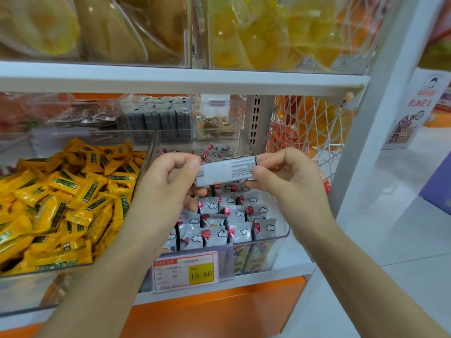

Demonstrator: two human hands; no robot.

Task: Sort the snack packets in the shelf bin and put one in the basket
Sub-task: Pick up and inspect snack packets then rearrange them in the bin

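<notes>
While both hands' fingers pinch white packet, price tag reads 15.80.

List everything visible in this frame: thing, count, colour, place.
white printed snack packet: one, held above the clear bin by both ends
clear plastic shelf bin: one, centre shelf, holds many white cloud-print packets
yellow wrapped snack packets: many, bin at left
dark grey packets: many, rear row
yellow price tag: one, bin front
white wire mesh basket: one, right of the shelf, orange goods inside
left hand: pinches the packet's left end
right hand: pinches its right end
</notes>
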